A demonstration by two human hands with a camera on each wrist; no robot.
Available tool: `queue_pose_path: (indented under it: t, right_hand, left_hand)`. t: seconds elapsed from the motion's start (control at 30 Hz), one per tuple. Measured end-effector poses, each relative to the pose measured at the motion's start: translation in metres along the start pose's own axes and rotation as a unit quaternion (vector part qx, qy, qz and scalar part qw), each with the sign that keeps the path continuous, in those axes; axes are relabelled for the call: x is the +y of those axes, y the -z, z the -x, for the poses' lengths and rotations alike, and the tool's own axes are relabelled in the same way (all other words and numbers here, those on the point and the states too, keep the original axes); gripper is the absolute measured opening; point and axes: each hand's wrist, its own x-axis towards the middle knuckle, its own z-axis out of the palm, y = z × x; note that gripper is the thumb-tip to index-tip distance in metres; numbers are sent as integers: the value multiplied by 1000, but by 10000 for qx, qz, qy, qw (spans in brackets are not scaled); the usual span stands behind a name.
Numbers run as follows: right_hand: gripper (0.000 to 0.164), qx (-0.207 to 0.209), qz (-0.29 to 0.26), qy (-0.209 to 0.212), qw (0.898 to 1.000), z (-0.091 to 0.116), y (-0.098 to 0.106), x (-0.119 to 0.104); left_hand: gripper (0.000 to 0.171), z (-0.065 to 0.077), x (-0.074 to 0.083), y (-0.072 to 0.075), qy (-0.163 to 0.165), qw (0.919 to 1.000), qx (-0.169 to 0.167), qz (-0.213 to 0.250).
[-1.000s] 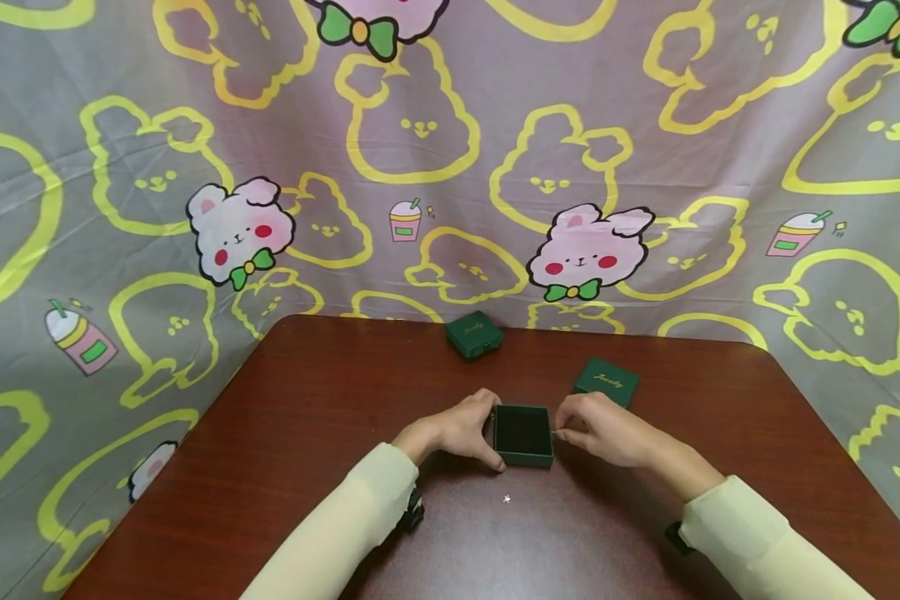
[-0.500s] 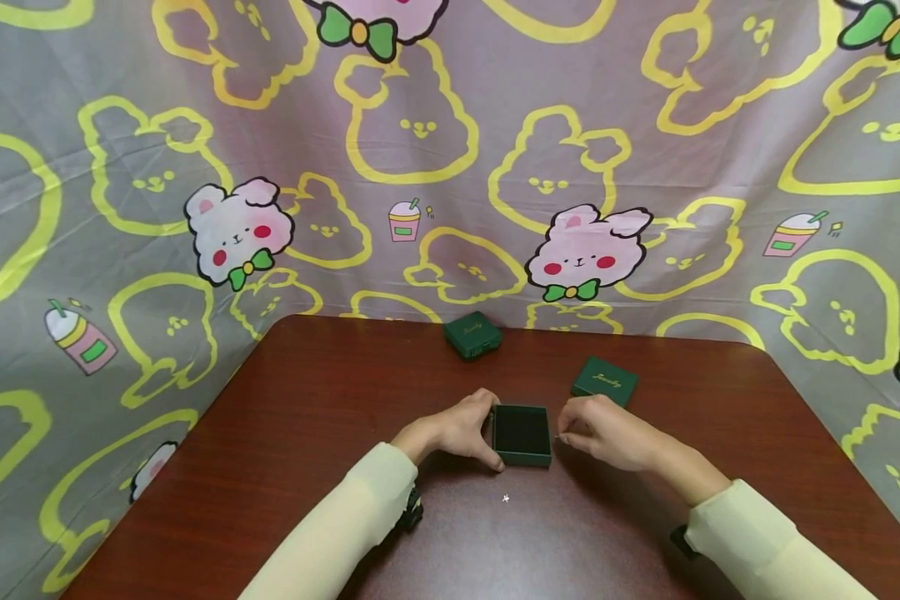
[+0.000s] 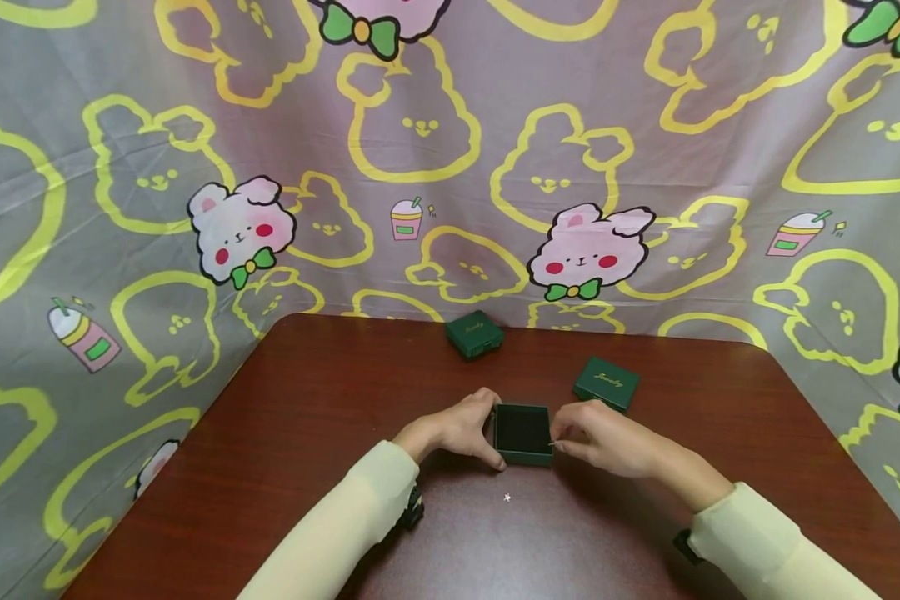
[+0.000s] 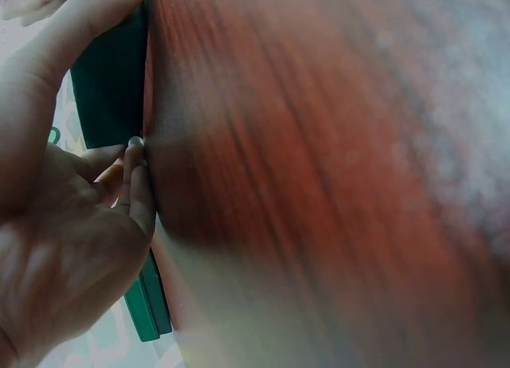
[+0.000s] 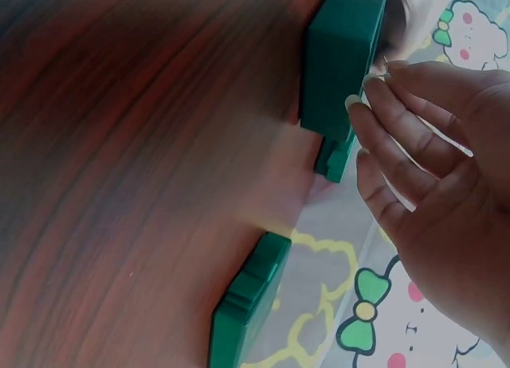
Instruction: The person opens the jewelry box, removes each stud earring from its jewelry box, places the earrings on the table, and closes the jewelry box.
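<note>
A dark green jewelry box (image 3: 523,458) with a black lining (image 3: 522,428) lies open on the table in the head view. My left hand (image 3: 461,429) holds its left side, thumb at the front corner and fingers at the back one. In the left wrist view the thumb (image 4: 111,8) touches the box wall (image 4: 111,73). My right hand (image 3: 603,437) is at the box's right rim. Its thumb and index finger pinch a tiny thin metallic piece (image 5: 386,64), mostly hidden, its kind unclear. A small white star-shaped piece (image 3: 507,497) lies in front of the box.
A closed green box (image 3: 475,333) stands at the table's back edge. Another green box or lid with gold "Jewelry" lettering (image 3: 606,383) lies behind my right hand. The brown wooden table (image 3: 330,392) meets a patterned cloth (image 3: 450,200) at the back and sides.
My right hand drew slightly right from the box, then came back to its right rim, a little lower. The left hand and the boxes have stayed in place.
</note>
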Motion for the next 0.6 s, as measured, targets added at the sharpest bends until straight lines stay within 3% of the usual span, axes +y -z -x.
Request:
queue_pose_path:
  t: [0.6]
  right_hand:
    - [9, -492, -291, 295, 9979, -8, -19, -22]
  left_hand:
    - [73, 2, 4, 3, 9, 9999, -13, 104]
